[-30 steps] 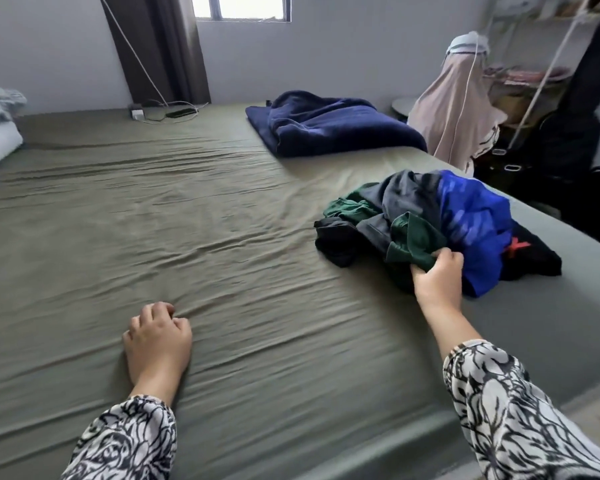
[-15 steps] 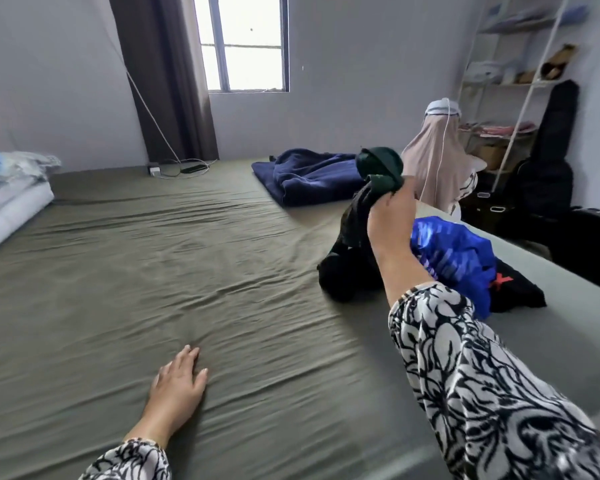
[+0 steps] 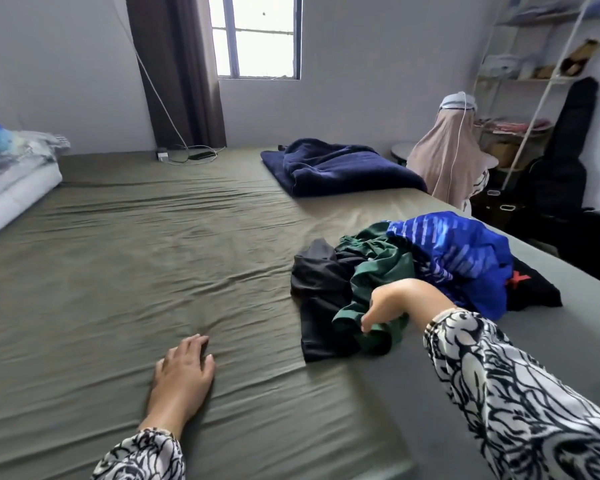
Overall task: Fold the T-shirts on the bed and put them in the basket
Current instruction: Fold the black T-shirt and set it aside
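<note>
Olive bed, right hand gripping green T-shirt, left hand flat, fingers straight

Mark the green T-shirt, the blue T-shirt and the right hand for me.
green T-shirt [image 3: 378, 271]: head view, on the bunched cloth in the pile.
blue T-shirt [image 3: 465, 258]: head view, on its striped top fold.
right hand [image 3: 392, 303]: head view, on the back of the hand gripping the green cloth.

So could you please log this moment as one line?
right hand grips green T-shirt | left hand flat on bed | nothing folded
</note>
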